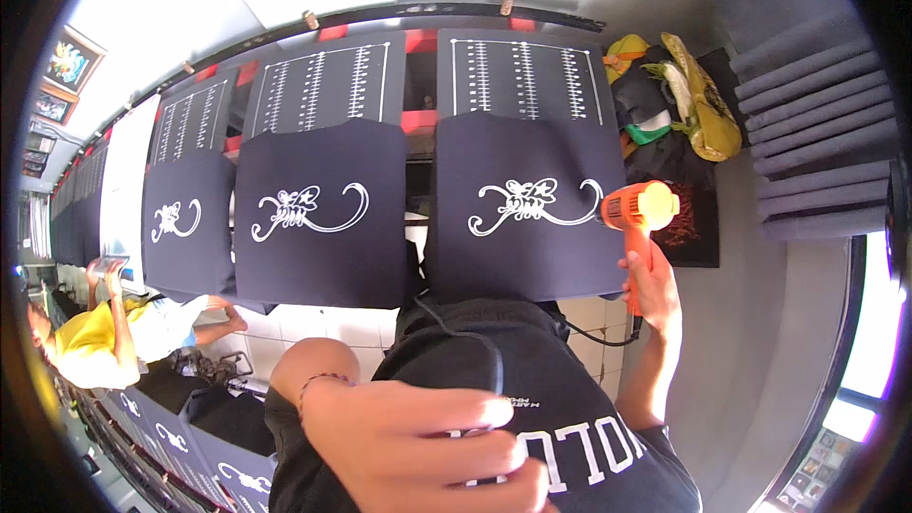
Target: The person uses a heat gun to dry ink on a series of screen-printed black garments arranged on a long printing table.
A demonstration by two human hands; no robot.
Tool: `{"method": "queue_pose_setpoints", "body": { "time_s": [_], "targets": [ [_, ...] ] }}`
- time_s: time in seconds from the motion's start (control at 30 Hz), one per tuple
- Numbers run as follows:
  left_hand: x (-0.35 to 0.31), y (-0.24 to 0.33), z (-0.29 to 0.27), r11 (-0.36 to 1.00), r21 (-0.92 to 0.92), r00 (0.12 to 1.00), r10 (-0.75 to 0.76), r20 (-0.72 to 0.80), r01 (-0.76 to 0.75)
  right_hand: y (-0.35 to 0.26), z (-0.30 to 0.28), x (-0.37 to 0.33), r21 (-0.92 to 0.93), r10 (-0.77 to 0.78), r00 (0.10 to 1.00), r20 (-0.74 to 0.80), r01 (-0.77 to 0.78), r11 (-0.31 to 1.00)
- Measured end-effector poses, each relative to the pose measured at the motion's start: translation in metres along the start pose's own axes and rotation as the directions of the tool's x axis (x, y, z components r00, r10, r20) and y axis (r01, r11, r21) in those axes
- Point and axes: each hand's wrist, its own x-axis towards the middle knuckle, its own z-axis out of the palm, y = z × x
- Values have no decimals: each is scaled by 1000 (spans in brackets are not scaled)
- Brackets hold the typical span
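My right hand (652,290) is wrapped round the handle of an orange hair dryer (642,207). The dryer's dark nozzle faces left, beside the white print at the right edge of the nearest black shirt (527,256). That shirt is stretched over a dark board (499,76) with white ruled marks. Low in front of my body, my left hand (427,446) is closed, its fingers curled together. A dark cord (475,334) runs down into its fingertips, which seem to pinch it. The palm side is hidden.
Left of this board, more black shirts (320,256) with the same print lie on a row of boards. A dark rail (408,10) runs behind them. Bundled cloths (655,95) hang at the right, near grey curtains (817,123). A person in yellow (100,342) works at far left.
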Motion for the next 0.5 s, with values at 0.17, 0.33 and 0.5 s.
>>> {"method": "queue_pose_setpoints", "body": {
  "time_s": [0.17,0.33,0.5],
  "targets": [
    [3,-2,4,999,44,1000,12,3,-13,2,-5,26,62,-27,1000,-1,27,998],
    [7,7,1,992,114,996,-60,60,53,-2,-8,48,168,-110,990,85,95,981],
    [5,17,14,986,139,995,-94,-17,96,-14,3,45,192,-115,989,97,95,977]
  ]
}}
